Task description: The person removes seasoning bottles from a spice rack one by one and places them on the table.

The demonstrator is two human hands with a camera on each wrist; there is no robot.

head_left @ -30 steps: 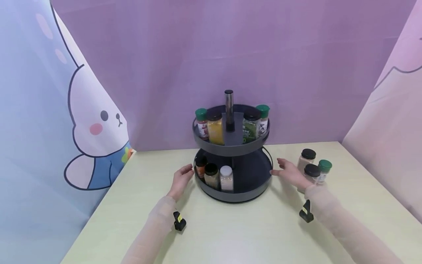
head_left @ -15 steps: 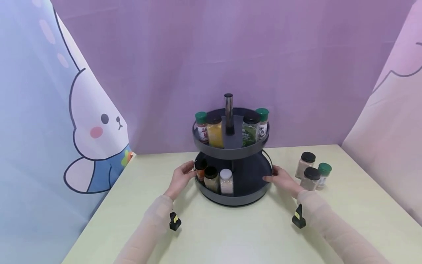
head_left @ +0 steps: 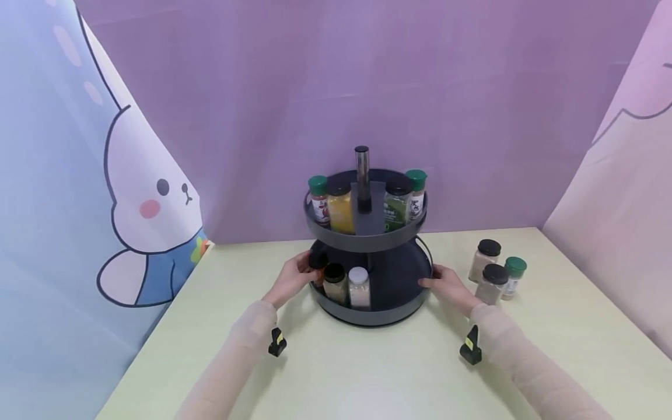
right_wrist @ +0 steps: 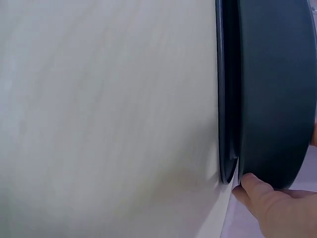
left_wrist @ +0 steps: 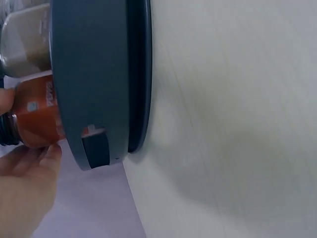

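A dark two-tier round rack stands on the table, its lower tray point(head_left: 375, 318) point(left_wrist: 91, 74) point(right_wrist: 277, 89) holding three jars. At that tray's left side my left hand point(head_left: 290, 280) point(left_wrist: 29, 191) grips the orange jar point(left_wrist: 37, 111) between thumb and fingers, close to its dark cap. Beside it are a black-capped jar point(head_left: 335, 286) and a white-capped jar point(head_left: 359, 289). My right hand point(head_left: 454, 289) point(right_wrist: 282, 210) holds the right side of the lower tray, with the thumb over the rim and fingertips at the outer lower edge.
The upper tray point(head_left: 367, 242) carries several jars around a metal post point(head_left: 363, 175). To the right on the table point(head_left: 336, 373) stand two black-capped jars point(head_left: 483, 262) point(head_left: 492, 286) and a green-capped one point(head_left: 513, 277). A purple cloth point(head_left: 336, 87) hangs behind.
Both hands have come in to the rack from its sides. The left has reached over the rim and taken hold of the orange jar; the right has taken hold of the lower tray.
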